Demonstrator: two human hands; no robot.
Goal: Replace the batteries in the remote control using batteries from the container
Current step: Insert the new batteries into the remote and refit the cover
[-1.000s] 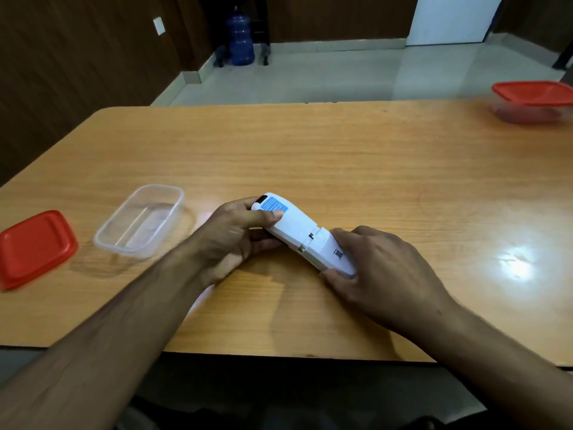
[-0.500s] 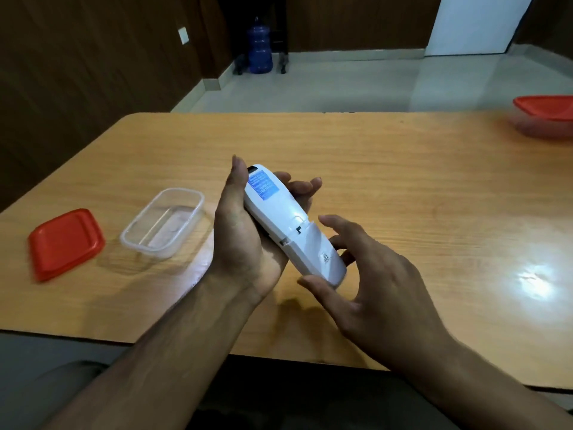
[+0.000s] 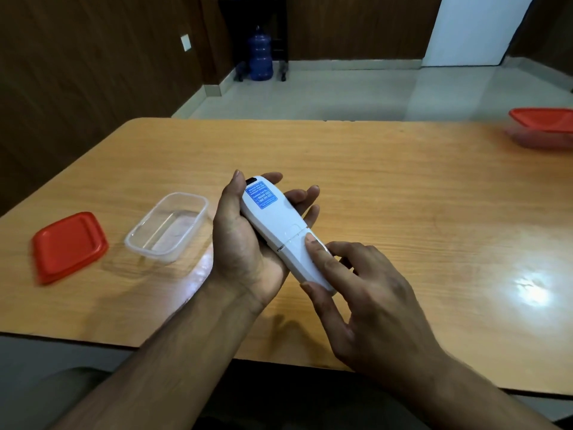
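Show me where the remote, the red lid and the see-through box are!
remote (image 3: 279, 225), head view, middle of its white back.
red lid (image 3: 69, 246), head view, centre of its top.
see-through box (image 3: 148, 248), head view, its near rim.

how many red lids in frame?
2. One red lid lies loose on the table at far left, beside the open clear container. The other sits on a container at the far right edge, partly cropped.

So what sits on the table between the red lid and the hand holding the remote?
In the head view, a clear plastic container, open, stands between the red lid and the left hand cradling the remote control.
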